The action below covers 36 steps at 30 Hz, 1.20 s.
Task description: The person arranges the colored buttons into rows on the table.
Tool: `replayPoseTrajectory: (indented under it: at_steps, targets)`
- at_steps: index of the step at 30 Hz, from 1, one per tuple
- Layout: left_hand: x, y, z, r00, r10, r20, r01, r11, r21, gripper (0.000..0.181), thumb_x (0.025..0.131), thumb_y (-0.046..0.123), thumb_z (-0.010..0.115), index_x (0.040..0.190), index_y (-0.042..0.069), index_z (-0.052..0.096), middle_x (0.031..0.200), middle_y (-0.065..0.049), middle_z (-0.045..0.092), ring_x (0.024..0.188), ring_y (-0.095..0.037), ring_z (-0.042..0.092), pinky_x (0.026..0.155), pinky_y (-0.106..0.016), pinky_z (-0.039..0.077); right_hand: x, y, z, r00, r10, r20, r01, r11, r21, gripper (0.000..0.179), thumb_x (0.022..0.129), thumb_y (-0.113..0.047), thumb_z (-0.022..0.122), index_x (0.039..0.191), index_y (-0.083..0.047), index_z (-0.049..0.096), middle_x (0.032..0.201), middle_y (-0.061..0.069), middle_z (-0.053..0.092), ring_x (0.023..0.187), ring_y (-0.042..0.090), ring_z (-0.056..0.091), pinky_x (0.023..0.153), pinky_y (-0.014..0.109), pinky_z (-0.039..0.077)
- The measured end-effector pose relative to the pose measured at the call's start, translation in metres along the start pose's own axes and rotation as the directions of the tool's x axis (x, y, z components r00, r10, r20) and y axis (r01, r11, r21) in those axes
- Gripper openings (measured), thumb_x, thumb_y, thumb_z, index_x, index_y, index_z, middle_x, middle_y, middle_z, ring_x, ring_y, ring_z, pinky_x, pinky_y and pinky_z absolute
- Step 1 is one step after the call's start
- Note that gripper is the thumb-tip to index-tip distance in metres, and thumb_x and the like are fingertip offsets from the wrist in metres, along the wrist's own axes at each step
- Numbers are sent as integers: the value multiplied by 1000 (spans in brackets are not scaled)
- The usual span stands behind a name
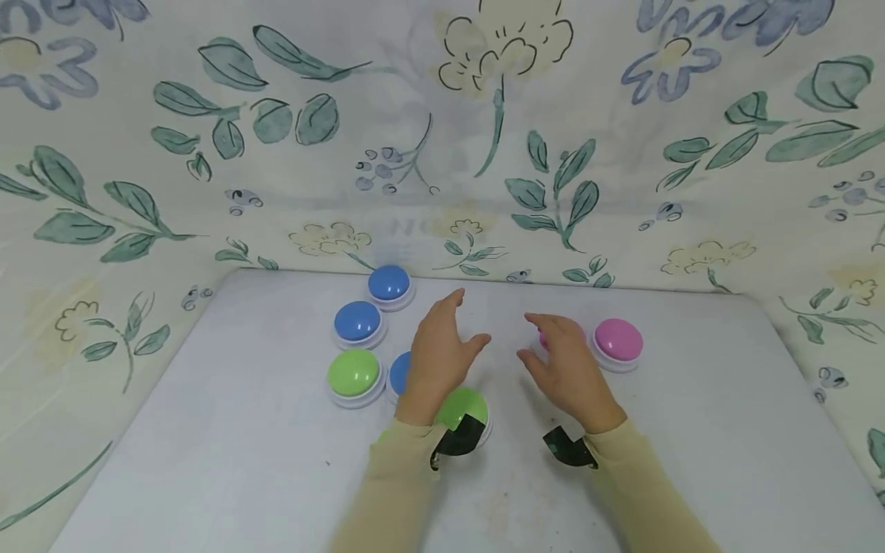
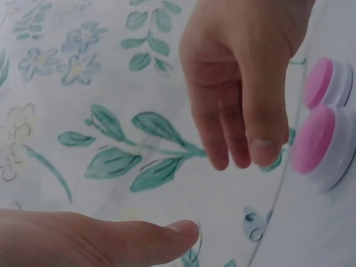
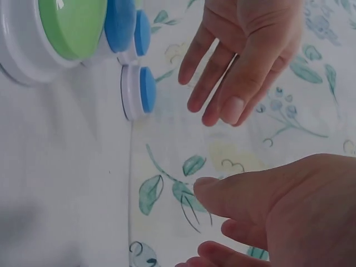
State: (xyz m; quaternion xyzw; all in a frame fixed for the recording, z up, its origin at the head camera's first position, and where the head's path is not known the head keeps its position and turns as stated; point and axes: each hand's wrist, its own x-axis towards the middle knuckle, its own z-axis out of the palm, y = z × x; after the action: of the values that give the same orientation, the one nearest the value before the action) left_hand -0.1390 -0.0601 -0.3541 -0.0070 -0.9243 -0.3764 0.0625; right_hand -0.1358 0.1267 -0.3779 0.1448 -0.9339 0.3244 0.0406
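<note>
My left hand [image 1: 442, 353] hovers over the left group of round push buttons, empty, with its thumb apart from the fingers. Under it, a blue button [image 1: 399, 376] and a green button [image 1: 465, 405] are partly covered by the hand and wrist. Facing it, my right hand [image 1: 572, 372] is also empty, its fingers loosely bent and thumb spread. It overlaps one pink button [image 1: 546, 338] in the head view. Just right of it sits another pink button [image 1: 618, 339]. In the right wrist view, both hands appear raised off the table, with a gap between them.
Left of my left hand stand two blue buttons, a far one [image 1: 389, 283] and a nearer one [image 1: 357, 321], plus a green button [image 1: 353, 372]. All have white bases on the white table [image 1: 228, 430]. A floral cloth [image 1: 415, 153] rises behind the table's back edge.
</note>
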Motion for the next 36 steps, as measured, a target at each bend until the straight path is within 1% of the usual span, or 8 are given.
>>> replayPoseTrajectory:
  at_steps: [4,6,9,14,23,30,33,36]
  targets:
    - [-4,-10,-14,1000,-6,-15,6,1000,2,72,85,18,82,145,-2,48,140,-18,57,128,-37,55,104,-51,48,1,-6,5,1000,-12,6,12,1000,19,55,90,-14,76,139,0,56,135,20,59,106,34,65,90,48,58]
    - [-5,-15,-19,1000,-13,-15,13,1000,4,72,85,18,81,146,-2,47,142,-19,56,129,-37,53,106,-50,47,2,-8,8,1000,-25,7,25,999,23,55,90,-15,76,139,0,56,135,19,59,106,34,65,89,47,58]
    - [-7,-21,-27,1000,-29,-11,30,1000,9,73,86,18,81,147,-2,45,144,-19,54,132,-37,51,107,-50,45,3,-13,13,999,-40,15,40,999,28,54,90,-15,76,139,-1,56,136,18,59,107,33,65,89,46,58]
    - [-11,-32,-38,999,-46,-3,46,998,33,75,85,18,81,147,-3,44,144,-21,54,132,-38,51,108,-52,44,4,-21,23,999,-36,41,34,999,39,53,91,-16,75,140,-3,56,137,16,58,109,31,64,89,44,58]
    - [-17,-48,-54,996,-88,35,86,995,59,74,88,19,78,149,-3,42,145,-22,52,133,-40,49,109,-54,43,9,-33,37,994,-55,93,49,996,70,54,92,-16,75,141,-4,55,139,15,57,118,30,60,98,43,54]
    - [-20,-63,-66,992,-114,47,111,992,57,70,88,17,77,148,0,45,137,-21,59,123,-38,59,100,-53,51,15,-42,52,985,-89,146,72,991,117,55,92,-16,74,142,-5,54,139,14,56,121,30,58,101,43,52]
    - [-20,-69,-69,991,-111,74,106,992,67,66,88,16,76,146,0,48,134,-21,61,118,-39,61,97,-52,53,17,-45,57,980,-116,164,93,985,145,55,93,-16,73,142,-4,53,138,15,57,121,31,58,101,43,52]
    - [-20,-75,-72,987,-92,130,80,992,93,65,88,17,76,145,0,49,133,-21,62,118,-38,61,97,-53,52,18,-48,60,975,-145,167,117,979,166,55,92,-15,73,142,-2,53,137,16,57,120,32,58,101,43,52]
